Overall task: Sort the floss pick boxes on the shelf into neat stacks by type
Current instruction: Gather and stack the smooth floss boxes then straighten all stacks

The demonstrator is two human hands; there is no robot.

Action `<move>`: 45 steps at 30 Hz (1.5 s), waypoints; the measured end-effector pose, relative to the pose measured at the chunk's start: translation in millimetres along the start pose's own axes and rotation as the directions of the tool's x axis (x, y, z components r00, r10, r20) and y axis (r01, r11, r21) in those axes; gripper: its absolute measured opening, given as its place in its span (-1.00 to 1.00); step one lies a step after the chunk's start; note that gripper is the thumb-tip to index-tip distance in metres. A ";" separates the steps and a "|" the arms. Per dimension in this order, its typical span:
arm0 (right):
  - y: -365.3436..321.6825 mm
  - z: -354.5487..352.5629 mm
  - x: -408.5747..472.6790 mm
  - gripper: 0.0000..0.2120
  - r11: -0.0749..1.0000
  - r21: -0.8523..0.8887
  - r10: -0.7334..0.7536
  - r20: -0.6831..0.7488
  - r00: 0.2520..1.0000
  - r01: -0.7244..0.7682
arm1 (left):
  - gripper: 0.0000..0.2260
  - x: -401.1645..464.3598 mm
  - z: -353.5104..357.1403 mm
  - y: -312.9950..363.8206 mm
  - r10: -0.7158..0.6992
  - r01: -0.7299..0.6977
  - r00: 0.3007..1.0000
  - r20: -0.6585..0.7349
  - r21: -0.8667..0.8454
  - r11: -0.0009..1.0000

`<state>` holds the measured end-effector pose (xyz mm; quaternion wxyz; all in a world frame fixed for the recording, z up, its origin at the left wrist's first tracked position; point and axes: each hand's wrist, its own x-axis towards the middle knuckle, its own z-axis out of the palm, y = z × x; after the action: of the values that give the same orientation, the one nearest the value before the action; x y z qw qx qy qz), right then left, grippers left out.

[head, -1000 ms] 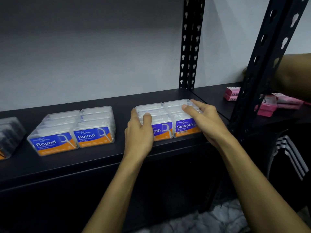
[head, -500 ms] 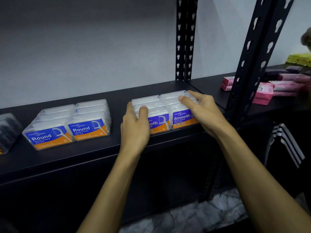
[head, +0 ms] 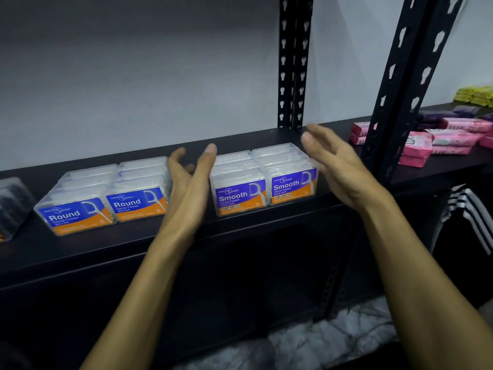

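Hands: left hand (head: 190, 180), right hand (head: 337, 166) fingers apart, flanking Smooth boxes (head: 264, 180); careless squeeze could topple stack.

The "Round" boxes (head: 106, 193) and "Smooth" boxes (head: 264, 177) look like clear, glossy hard plastic, each fronted with a smooth printed paper label in blue and orange. They sit near the front edge of a shelf (head: 133, 241) with a matt black, smooth board, held by black painted metal uprights (head: 293, 62) punched with keyhole slots. Toward the right end, the pink packs (head: 437, 142) appear wrapped in shiny, slightly crinkled film.
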<state>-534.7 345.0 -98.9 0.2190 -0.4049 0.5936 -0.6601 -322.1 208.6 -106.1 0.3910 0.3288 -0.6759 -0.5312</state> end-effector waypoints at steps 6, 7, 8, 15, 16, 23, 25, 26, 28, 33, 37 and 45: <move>8.7 -10.8 7.5 0.09 0.993 -0.098 0.096 0.276 0.956 -0.072 | -0.04 9.4 -15.2 -7.1 0.138 -0.235 0.911 0.390 0.213 0.949; 8.4 -9.8 7.8 0.08 0.991 -0.107 0.104 0.289 0.952 -0.076 | -0.04 10.1 -14.1 -7.6 0.148 -0.258 0.905 0.398 0.238 0.936; 7.6 -9.1 7.8 0.07 0.990 -0.123 0.107 0.294 0.950 -0.074 | -0.07 10.9 -12.5 -9.3 0.162 -0.278 0.909 0.383 0.269 0.922; 6.1 -7.1 4.5 -0.03 0.975 -0.218 0.109 0.268 0.957 -0.050 | -0.13 7.8 -3.7 -13.6 0.212 -0.320 0.931 0.297 0.383 0.867; 6.0 -7.4 4.2 -0.02 0.976 -0.211 0.113 0.271 0.956 -0.055 | -0.13 8.4 -3.5 -13.1 0.205 -0.314 0.932 0.298 0.386 0.867; 9.9 -5.8 3.7 0.01 0.981 -0.167 0.140 0.276 0.951 -0.096 | -0.09 8.6 -2.8 -12.6 0.200 -0.308 0.934 0.296 0.385 0.870; 10.8 -7.0 4.4 0.02 0.981 -0.169 0.144 0.276 0.950 -0.099 | -0.10 8.6 -2.6 -11.7 0.200 -0.311 0.933 0.300 0.388 0.868; 10.9 -7.4 4.6 0.02 0.980 -0.173 0.147 0.277 0.950 -0.101 | -0.11 8.7 -2.3 -12.0 0.201 -0.312 0.933 0.300 0.390 0.866; 11.0 -7.9 4.8 0.01 0.980 -0.172 0.149 0.278 0.949 -0.104 | -0.12 8.9 -1.6 -12.5 0.199 -0.310 0.935 0.294 0.403 0.861; 4.2 -9.0 3.2 0.05 0.962 -0.264 0.151 0.280 0.948 -0.075 | -0.06 10.5 -4.4 -12.7 0.179 -0.305 0.932 0.315 0.413 0.858; -21.8 -12.0 3.1 0.17 0.867 -0.499 0.148 0.278 0.949 0.010 | 0.02 12.6 -15.3 -5.1 0.124 -0.238 0.934 0.335 0.324 0.916; -62.8 32.6 24.1 0.29 0.222 -0.896 0.309 0.438 0.844 0.384 | 0.09 24.3 -3.8 44.1 0.047 -0.451 0.861 0.506 0.718 0.529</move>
<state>-510.7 319.2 -33.0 0.0558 -0.6311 0.7737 -0.0053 -331.6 195.6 -58.3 0.1095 0.2436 -0.9517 -0.1517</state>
